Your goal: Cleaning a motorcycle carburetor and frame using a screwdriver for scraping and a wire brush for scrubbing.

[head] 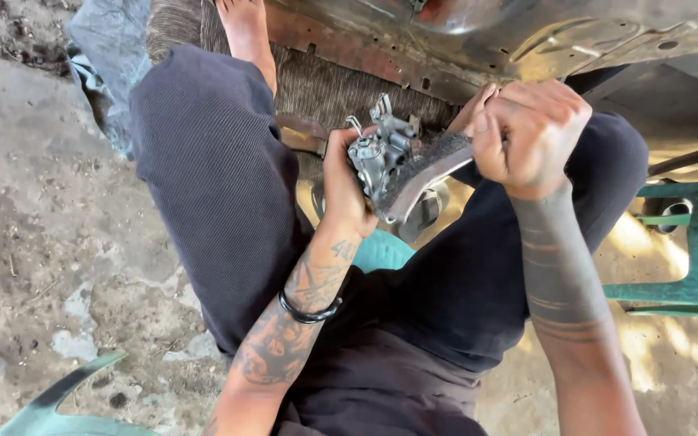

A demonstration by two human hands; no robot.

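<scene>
Head view: the left hand (341, 182) is closed around a small grey metal engine part (377, 153), held above the lap between the knees. The right hand (527, 133) grips a strip of abrasive paper (426, 169), pressed against the part's right side. A green plastic stool (688, 258) stands right of the right hand.

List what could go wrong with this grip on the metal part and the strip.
1. The left hand holds the small grey metal part in the air above the lap; it could slip and drop to the dirt ground.
2. The right hand drags the abrasive strip close to the left fingers, which might get scraped.
</scene>
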